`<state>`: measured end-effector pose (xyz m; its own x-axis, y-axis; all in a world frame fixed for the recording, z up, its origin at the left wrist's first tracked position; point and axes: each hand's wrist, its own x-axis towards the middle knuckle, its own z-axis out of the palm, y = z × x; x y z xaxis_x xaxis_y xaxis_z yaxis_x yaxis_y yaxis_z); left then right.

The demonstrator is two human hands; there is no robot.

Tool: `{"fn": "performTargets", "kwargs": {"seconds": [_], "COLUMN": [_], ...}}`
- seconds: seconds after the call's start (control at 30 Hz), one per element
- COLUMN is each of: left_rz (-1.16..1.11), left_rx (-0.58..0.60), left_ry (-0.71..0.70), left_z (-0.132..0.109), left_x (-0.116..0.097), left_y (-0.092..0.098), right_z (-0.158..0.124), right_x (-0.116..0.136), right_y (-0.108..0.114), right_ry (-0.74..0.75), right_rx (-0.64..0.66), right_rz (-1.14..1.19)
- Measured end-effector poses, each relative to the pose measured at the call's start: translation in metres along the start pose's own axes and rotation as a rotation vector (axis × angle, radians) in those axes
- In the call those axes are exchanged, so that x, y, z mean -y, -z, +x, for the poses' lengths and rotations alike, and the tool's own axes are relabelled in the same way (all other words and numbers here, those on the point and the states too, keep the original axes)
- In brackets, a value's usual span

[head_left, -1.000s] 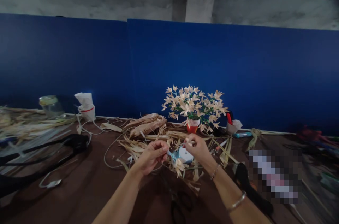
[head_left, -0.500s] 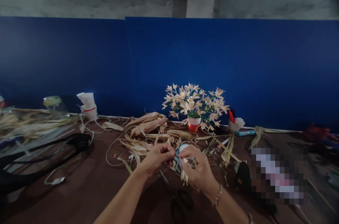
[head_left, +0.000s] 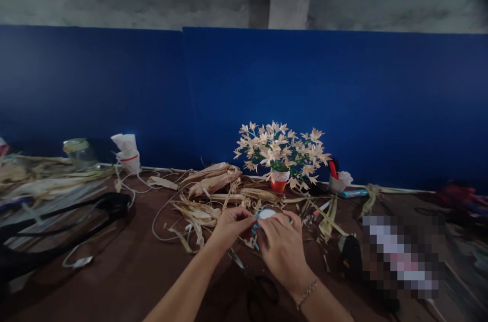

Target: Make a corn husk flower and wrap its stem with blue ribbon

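Observation:
My left hand (head_left: pixel 233 226) is closed in a pinch on a thin light-blue strip (head_left: pixel 255 230). Facing it, my right hand (head_left: pixel 282 243), back turned up and a chain bracelet at the wrist, closes around the same strip; its fingers hide most of it. A white round thing (head_left: pixel 267 214) shows just behind the fingertips, its kind unclear. Below the hands lies a pair of dark-handled scissors (head_left: pixel 267 289), the blades pointing up and left. Dried husks (head_left: pixel 200 213) lie beyond my left hand.
Behind the hands stands a red and white pot (head_left: pixel 279 181) with pale star-shaped flowers (head_left: pixel 272 149). A husk bundle (head_left: pixel 215 180), a glass jar (head_left: pixel 80 154), a paper-filled cup (head_left: pixel 129 159) and a black frame-like object (head_left: pixel 110 205) lie leftward. A black tool (head_left: pixel 349 253) rests at right.
My right hand has rolled over, so its back now faces up and covers more of the light-blue strip. My left hand keeps its pinch, shifted very slightly right.

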<state>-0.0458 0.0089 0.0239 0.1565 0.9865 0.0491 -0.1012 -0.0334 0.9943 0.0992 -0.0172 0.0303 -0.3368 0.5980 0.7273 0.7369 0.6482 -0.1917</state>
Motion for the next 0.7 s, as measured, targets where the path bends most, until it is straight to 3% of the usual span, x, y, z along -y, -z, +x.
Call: {"fn": "performTargets", "kwargs": {"seconds": [0.2, 0.43, 0.53, 0.7], "left_rz": [0.053, 0.242, 0.259, 0.166], "left_rx": [-0.064, 0.056, 0.064, 0.146], "left_ry": [-0.01, -0.146, -0.159, -0.113], "left_z": [-0.002, -0.006, -0.007, -0.01], "left_x": [-0.002, -0.013, -0.013, -0.014], "left_y": [-0.007, 0.002, 0.004, 0.004], "right_z": [-0.002, 0.006, 0.005, 0.005], "right_x": [-0.004, -0.007, -0.011, -0.017], "right_y": [-0.002, 0.014, 0.012, 0.005], "right_ry": [-0.014, -0.099, -0.201, -0.467], "right_rx": [0.013, 0.06, 0.091, 0.312], "right_rz": [-0.012, 0.255, 0.407, 0.835]}}
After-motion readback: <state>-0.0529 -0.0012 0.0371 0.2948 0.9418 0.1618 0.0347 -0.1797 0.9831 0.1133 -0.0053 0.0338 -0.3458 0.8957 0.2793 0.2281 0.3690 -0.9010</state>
